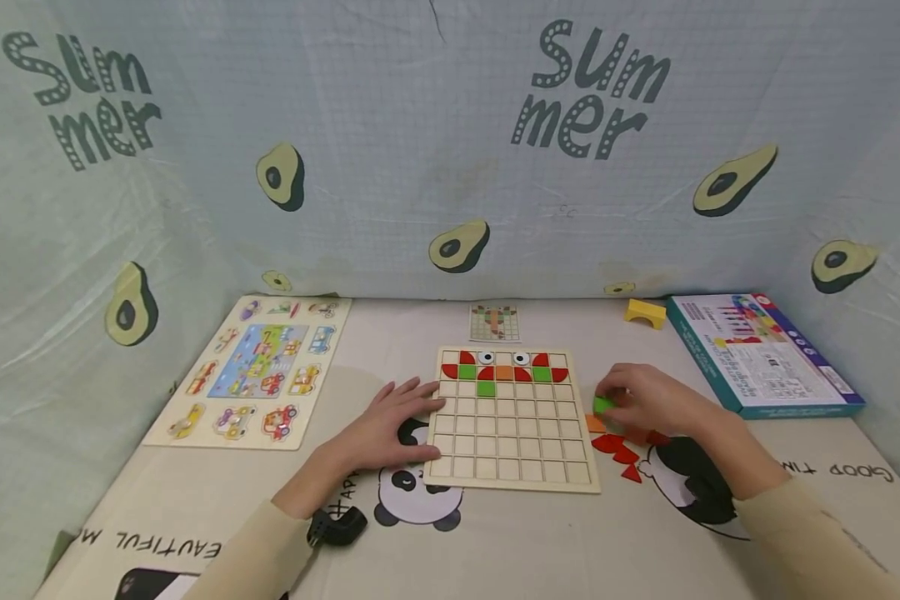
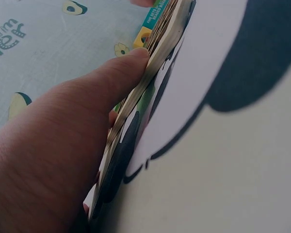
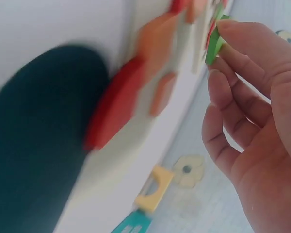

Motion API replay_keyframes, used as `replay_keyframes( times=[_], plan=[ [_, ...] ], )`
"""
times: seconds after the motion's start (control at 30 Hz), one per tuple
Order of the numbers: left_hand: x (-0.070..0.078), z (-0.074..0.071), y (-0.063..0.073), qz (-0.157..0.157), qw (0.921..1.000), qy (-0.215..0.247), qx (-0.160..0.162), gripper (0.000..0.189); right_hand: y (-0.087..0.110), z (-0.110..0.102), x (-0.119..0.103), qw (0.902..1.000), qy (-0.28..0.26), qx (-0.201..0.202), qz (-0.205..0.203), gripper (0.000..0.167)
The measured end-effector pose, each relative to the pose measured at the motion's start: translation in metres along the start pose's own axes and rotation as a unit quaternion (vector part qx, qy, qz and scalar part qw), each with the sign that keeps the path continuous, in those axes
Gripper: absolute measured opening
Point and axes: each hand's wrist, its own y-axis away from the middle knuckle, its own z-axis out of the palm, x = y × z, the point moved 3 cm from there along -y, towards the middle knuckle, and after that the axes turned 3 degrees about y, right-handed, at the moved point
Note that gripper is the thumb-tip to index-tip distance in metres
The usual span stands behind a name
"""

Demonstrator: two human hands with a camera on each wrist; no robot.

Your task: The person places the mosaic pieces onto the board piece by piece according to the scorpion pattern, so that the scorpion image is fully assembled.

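A wooden grid board (image 1: 510, 446) lies in the middle of the table. Its upper rows hold red quarter-round, green and orange pieces and two round eye pieces. My left hand (image 1: 390, 425) rests along the board's left edge, fingers spread, with the thumb (image 2: 131, 60) on the rim in the left wrist view. Just right of the board, my right hand (image 1: 648, 398) pinches a green square tile (image 3: 214, 44) between thumb and fingers. Loose red pieces (image 1: 625, 455) and an orange piece (image 1: 595, 424) lie below that hand, partly hidden by it.
Behind the board lies a small pattern card (image 1: 495, 323). A picture puzzle board (image 1: 228, 417) is at the left. At the back right are a yellow arch block (image 1: 645, 313) and a teal box (image 1: 765, 354). A black object (image 1: 339, 527) sits by the left wrist.
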Motion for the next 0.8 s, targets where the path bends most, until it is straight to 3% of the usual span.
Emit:
replay_keyframes(
  times=[0.17,0.37,0.8],
  plan=[
    [-0.001,-0.001,0.001,-0.007,1.0000,-0.001,-0.003,0.075,-0.024,-0.001,-0.026,0.9999,0.011,0.007,-0.009,0.025],
    [-0.002,-0.001,0.001,-0.003,1.0000,0.002,-0.003,0.074,-0.052,0.007,-0.048,0.9981,0.031,0.008,-0.052,0.021],
    [-0.001,0.000,0.000,-0.002,1.0000,-0.001,0.000,0.073,-0.080,0.024,-0.061,0.9949,0.066,-0.008,-0.075,0.020]
  ],
)
